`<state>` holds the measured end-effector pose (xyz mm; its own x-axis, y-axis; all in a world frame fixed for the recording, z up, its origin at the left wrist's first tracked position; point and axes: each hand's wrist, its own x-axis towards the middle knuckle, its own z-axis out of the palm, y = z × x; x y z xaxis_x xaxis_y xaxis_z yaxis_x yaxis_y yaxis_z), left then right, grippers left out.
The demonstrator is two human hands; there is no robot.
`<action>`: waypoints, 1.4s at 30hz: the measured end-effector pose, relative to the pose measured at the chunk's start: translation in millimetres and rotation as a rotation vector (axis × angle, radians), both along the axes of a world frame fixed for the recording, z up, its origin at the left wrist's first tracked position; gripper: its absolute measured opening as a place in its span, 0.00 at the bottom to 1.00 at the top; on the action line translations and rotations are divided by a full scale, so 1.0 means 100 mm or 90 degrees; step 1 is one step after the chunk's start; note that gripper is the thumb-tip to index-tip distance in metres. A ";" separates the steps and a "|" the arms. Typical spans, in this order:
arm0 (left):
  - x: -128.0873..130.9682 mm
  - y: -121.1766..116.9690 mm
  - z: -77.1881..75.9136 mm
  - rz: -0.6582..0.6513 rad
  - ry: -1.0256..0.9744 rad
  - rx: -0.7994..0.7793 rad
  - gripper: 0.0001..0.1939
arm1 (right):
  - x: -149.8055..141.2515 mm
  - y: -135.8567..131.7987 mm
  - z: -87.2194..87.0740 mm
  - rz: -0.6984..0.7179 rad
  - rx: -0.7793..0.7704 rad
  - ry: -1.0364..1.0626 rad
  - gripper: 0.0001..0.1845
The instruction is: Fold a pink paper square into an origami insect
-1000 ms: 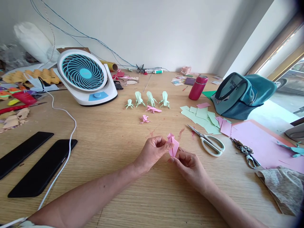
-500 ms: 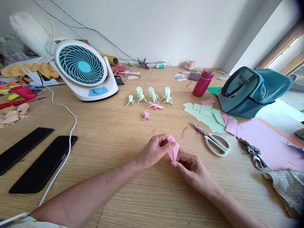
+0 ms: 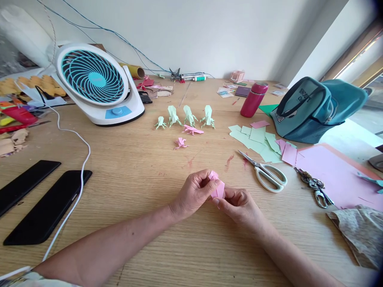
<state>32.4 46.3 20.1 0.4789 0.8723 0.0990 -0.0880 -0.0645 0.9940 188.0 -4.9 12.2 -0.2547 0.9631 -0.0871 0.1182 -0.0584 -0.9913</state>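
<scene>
Off far edge of surface (image 3: 185, 255): pink paper (image 3: 220, 191), apparently mid-fold
Left hand (image 3: 193, 194), right hand (image 3: 240, 206): pinching it
Next crease: alignment, probably

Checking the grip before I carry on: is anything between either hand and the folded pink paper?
Nothing visible: the left hand pinches the folded pink paper at its upper part, and the right hand holds its lower end. The scissors lie apart, farther right.
</scene>
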 end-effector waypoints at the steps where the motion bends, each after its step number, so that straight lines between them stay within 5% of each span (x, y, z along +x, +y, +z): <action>1: 0.00 0.01 0.00 0.013 -0.003 -0.014 0.20 | 0.00 0.00 0.00 -0.002 0.005 0.009 0.25; 18: -0.03 0.08 -0.05 -0.009 -0.043 -0.118 0.21 | -0.01 -0.04 -0.01 0.002 0.054 -0.016 0.25; 33: -0.11 0.14 -0.07 0.014 0.092 0.044 0.22 | -0.02 -0.10 -0.02 0.044 0.135 -0.138 0.26; 42: -0.11 0.14 -0.12 -0.016 0.068 0.016 0.22 | 0.01 -0.11 -0.08 0.063 0.143 -0.168 0.23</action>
